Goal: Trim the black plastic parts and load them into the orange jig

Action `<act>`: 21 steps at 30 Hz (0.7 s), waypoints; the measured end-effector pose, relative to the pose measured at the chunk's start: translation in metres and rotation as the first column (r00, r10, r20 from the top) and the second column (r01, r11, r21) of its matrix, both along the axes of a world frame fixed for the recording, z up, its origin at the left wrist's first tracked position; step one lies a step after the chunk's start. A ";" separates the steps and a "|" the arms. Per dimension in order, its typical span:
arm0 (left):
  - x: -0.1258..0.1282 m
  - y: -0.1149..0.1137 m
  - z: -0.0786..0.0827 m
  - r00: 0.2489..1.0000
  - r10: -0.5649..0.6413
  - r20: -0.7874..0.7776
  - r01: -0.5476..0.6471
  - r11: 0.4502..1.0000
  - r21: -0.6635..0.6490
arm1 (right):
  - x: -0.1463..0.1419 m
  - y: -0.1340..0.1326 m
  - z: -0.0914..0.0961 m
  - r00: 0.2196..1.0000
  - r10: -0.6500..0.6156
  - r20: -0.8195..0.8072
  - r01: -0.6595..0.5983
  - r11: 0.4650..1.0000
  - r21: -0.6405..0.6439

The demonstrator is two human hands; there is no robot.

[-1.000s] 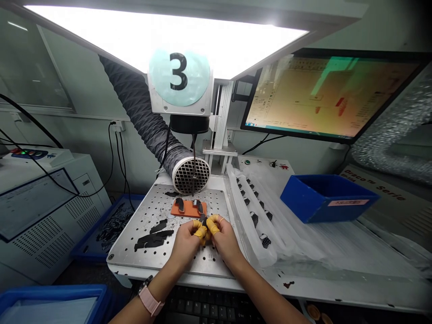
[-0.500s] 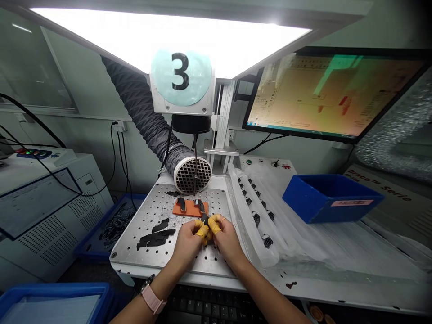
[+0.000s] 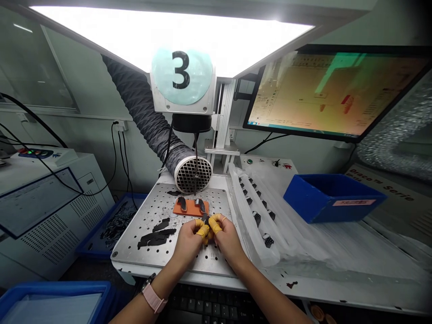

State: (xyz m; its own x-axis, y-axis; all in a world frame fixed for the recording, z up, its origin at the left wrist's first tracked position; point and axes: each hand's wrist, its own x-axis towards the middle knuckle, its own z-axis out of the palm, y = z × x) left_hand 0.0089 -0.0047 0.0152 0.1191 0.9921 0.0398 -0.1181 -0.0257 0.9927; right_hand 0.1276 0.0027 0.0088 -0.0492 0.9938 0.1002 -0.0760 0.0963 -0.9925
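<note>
Between the yellow-covered fingertips of both hands is a small dark piece (image 3: 205, 218), mostly hidden by the fingers. My left hand (image 3: 190, 237) pinches it from the left, and my right hand (image 3: 225, 233) closes on it from the right. Just beyond the fingers, an orange block (image 3: 191, 207) carries two small curved black parts; the right one (image 3: 200, 205) has a light patch. Flat black strips (image 3: 157, 237) lie in a loose pile on the perforated metal plate (image 3: 189, 265), left of my left hand.
A round grille on a grey duct hose (image 3: 145, 108) faces the plate, under a machine head (image 3: 184, 85). Translucent sleeves (image 3: 270, 238) with rows of black patterned parts lie to the right, beside a blue bin (image 3: 324, 198). A keyboard (image 3: 202, 306) sits below my forearms.
Both hands keep nearly the same pinch on the small dark piece. The whole view has shifted very slightly; nothing else visibly moves.
</note>
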 end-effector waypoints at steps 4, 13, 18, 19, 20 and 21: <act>0.000 0.000 -0.001 1.000 0.003 0.014 -0.003 1.000 -0.007 | -0.001 0.000 0.000 1.000 0.001 -0.005 -0.001 1.000 -0.004; 0.000 0.001 0.000 1.000 0.001 0.010 -0.001 1.000 -0.001 | 0.000 -0.001 -0.001 1.000 -0.005 -0.001 0.005 1.000 -0.012; 0.000 0.000 0.000 1.000 0.019 0.023 -0.019 1.000 -0.008 | -0.001 -0.001 0.000 1.000 -0.005 0.005 0.005 1.000 -0.004; 0.000 0.001 0.000 1.000 0.016 0.026 -0.016 1.000 -0.006 | -0.001 -0.001 0.000 1.000 -0.006 0.009 0.006 1.000 -0.004; 0.000 0.001 -0.001 1.000 0.011 0.030 -0.011 1.000 -0.003 | 0.000 -0.001 0.000 1.000 -0.007 0.013 0.007 1.000 -0.003; 0.000 0.001 -0.002 0.999 0.006 0.033 -0.006 1.000 0.000 | 0.000 -0.001 0.000 1.000 -0.008 0.017 0.008 1.000 -0.003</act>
